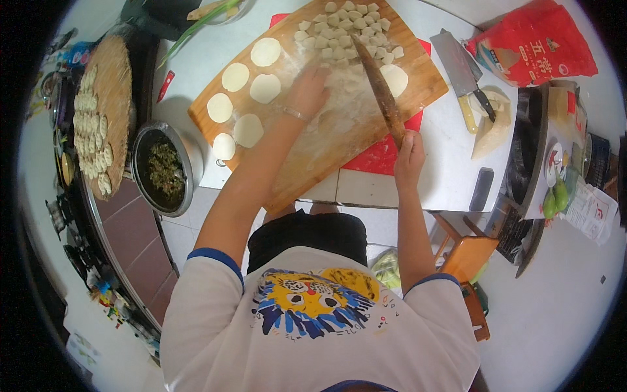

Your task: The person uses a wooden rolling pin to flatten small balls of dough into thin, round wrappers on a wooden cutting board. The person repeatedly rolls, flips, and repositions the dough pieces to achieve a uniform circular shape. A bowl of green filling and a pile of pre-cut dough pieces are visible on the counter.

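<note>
A long, tapered wooden rolling pin (379, 88) slants across the right side of the floury wooden board (304, 173). My right hand (410, 155) is closed around its near end. Over the flour in the middle of the board is my left hand (309, 93), its fingers toward the small dough pieces (349, 29) heaped at the far end; blur hides whether they hold anything. Several round dough wrappers (248, 130) lie along the board's left side. One more wrapper (395, 80) lies just right of the rolling pin.
A metal bowl of green filling (166, 173) stands left of the board. Beyond it, a round woven tray (117, 85) carries rows of dumplings. To the right lie a cleaver (454, 59), a black phone (482, 189) and a red bag (532, 46). A wooden chair (467, 255) stands below.
</note>
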`<act>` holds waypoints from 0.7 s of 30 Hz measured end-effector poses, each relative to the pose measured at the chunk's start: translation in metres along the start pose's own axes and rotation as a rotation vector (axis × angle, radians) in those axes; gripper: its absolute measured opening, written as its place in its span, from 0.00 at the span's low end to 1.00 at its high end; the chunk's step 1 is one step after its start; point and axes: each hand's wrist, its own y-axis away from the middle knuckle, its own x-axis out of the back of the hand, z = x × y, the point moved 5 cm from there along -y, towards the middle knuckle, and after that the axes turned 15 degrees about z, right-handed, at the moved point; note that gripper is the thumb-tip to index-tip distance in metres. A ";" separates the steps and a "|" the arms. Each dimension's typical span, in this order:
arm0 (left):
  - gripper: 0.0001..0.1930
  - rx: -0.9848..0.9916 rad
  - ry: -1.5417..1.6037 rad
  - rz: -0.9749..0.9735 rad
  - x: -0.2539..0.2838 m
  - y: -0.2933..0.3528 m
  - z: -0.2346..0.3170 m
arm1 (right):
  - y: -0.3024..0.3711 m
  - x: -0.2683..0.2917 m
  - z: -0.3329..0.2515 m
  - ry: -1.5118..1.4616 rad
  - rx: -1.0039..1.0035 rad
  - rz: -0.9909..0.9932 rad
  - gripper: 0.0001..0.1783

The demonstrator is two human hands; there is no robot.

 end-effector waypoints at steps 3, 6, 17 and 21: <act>0.18 0.022 0.027 -0.090 0.008 0.037 0.007 | 0.003 0.000 0.006 0.004 -0.011 -0.005 0.15; 0.19 0.108 0.057 -0.143 0.010 0.076 0.016 | 0.010 -0.006 0.010 0.016 -0.047 -0.023 0.16; 0.15 0.216 0.263 -0.061 0.000 0.102 0.020 | 0.024 -0.013 0.009 0.126 0.013 -0.056 0.16; 0.15 0.084 0.223 -0.054 0.002 0.101 0.034 | 0.027 -0.012 0.006 0.127 0.003 -0.057 0.16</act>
